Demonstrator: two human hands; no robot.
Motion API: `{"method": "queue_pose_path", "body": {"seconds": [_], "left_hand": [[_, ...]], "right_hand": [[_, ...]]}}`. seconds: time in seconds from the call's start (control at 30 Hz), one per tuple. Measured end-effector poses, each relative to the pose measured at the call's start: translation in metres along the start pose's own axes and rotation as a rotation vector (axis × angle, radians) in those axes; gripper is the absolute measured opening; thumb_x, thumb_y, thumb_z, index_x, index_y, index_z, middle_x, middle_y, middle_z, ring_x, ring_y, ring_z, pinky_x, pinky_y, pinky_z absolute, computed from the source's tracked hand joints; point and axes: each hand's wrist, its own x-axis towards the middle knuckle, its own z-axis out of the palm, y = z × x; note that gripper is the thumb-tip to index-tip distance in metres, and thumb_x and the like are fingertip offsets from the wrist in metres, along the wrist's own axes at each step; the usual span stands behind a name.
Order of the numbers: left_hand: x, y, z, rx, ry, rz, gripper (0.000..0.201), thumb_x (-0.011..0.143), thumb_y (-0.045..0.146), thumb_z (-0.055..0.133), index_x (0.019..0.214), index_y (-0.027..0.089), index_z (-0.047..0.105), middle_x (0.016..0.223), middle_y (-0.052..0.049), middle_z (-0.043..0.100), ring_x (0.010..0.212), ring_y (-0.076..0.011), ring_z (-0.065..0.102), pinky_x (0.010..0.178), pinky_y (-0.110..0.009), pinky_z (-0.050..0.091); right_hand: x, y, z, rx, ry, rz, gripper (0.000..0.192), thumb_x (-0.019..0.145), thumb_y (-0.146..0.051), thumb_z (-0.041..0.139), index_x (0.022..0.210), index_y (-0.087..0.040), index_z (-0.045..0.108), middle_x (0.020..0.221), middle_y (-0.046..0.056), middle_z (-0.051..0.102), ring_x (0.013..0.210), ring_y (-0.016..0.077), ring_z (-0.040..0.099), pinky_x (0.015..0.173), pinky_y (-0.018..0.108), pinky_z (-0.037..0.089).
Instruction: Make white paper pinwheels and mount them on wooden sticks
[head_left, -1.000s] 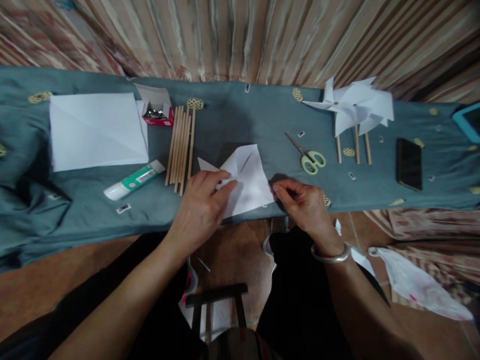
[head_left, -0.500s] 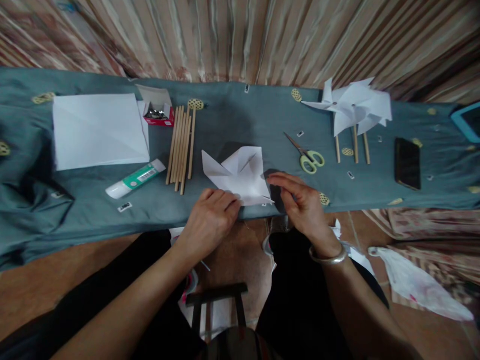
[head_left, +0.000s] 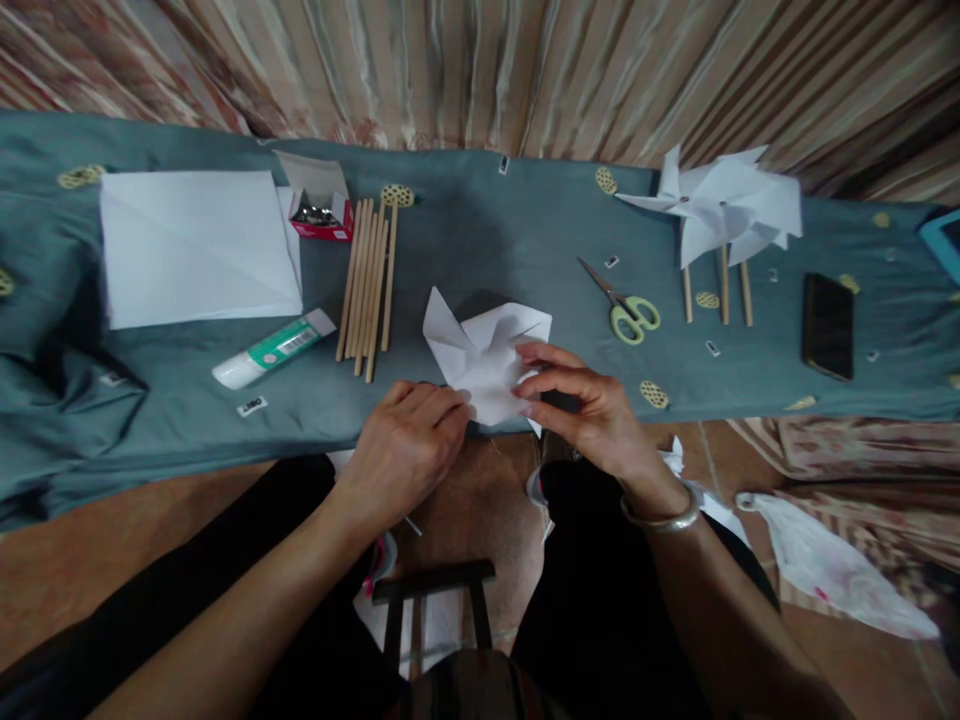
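Observation:
A white paper pinwheel (head_left: pixel 487 375) with folded, raised blades sits at the front edge of the cloth-covered table. My left hand (head_left: pixel 416 430) pinches its lower left edge, the fingers closed together. At the pinwheel's right side, my right hand (head_left: pixel 581 405) holds a blade between thumb and fingertips; part of the paper is hidden behind these fingers. Green-handled scissors (head_left: pixel 634 318) lie with blades nearly closed, just beyond my right hand. A bundle of wooden sticks (head_left: pixel 364 290) rests to the left of the pinwheel.
A glue stick (head_left: pixel 274 350), a stack of white paper (head_left: pixel 195 250) and a red box of small metal pieces (head_left: pixel 322 215) lie on the left. Finished-looking pinwheels on sticks (head_left: pixel 727 210) and a black phone (head_left: pixel 828 325) lie right. A plastic bag (head_left: pixel 832 570) is on the floor.
My right hand has moved left onto the pinwheel and now grips its right side. The paper has turned slightly and its right blade is bent inward. My left hand keeps its pinch.

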Motion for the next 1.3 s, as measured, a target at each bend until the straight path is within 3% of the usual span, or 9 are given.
{"method": "queue_pose_path", "body": {"seconds": [0.23, 0.43, 0.67, 0.87, 1.3], "left_hand": [[-0.001, 0.002, 0.0, -0.048, -0.068, -0.042, 0.016, 0.088, 0.016, 0.055, 0.099, 0.012, 0.066, 0.101, -0.01, 0.072, 0.088, -0.0242, 0.063, 0.072, -0.037, 0.047], [-0.002, 0.005, 0.002, -0.027, -0.07, -0.034, 0.03, 0.091, 0.017, 0.05, 0.119, 0.008, 0.057, 0.103, -0.012, 0.07, 0.089, -0.0248, 0.062, 0.074, -0.038, 0.049], [-0.003, 0.004, 0.007, -0.061, -0.084, -0.005, 0.024, 0.091, 0.013, 0.049, 0.112, 0.009, 0.062, 0.106, -0.013, 0.069, 0.094, -0.0255, 0.061, 0.076, -0.038, 0.053], [-0.002, 0.004, 0.008, -0.076, -0.088, -0.016, 0.023, 0.092, 0.014, 0.049, 0.11, 0.008, 0.063, 0.105, -0.014, 0.068, 0.094, -0.0253, 0.061, 0.076, -0.039, 0.054], [0.0, 0.004, 0.009, -0.101, -0.11, -0.047, 0.022, 0.093, 0.015, 0.048, 0.108, 0.009, 0.063, 0.1, -0.012, 0.067, 0.09, -0.0237, 0.059, 0.074, -0.037, 0.054]], "right_hand": [[0.007, 0.002, 0.015, -0.082, 0.078, 0.008, 0.002, 0.08, -0.023, 0.068, 0.079, -0.024, 0.068, 0.129, 0.005, 0.061, 0.122, 0.0228, 0.057, 0.108, 0.045, 0.042], [0.01, 0.005, 0.025, -0.239, 0.155, -0.007, 0.003, 0.08, -0.024, 0.066, 0.077, -0.023, 0.067, 0.127, 0.008, 0.06, 0.119, 0.0244, 0.057, 0.104, 0.046, 0.044], [0.013, 0.004, 0.029, -0.365, 0.188, -0.014, 0.006, 0.077, -0.021, 0.068, 0.073, -0.024, 0.066, 0.127, 0.004, 0.059, 0.114, 0.0236, 0.057, 0.101, 0.045, 0.046], [0.014, 0.002, 0.031, -0.371, 0.193, 0.001, 0.004, 0.076, -0.019, 0.067, 0.075, -0.023, 0.066, 0.128, 0.008, 0.059, 0.116, 0.026, 0.057, 0.102, 0.047, 0.045], [0.013, 0.003, 0.031, -0.373, 0.192, -0.001, 0.004, 0.079, -0.021, 0.066, 0.076, -0.023, 0.066, 0.129, 0.008, 0.059, 0.115, 0.0255, 0.057, 0.101, 0.047, 0.046]]}}
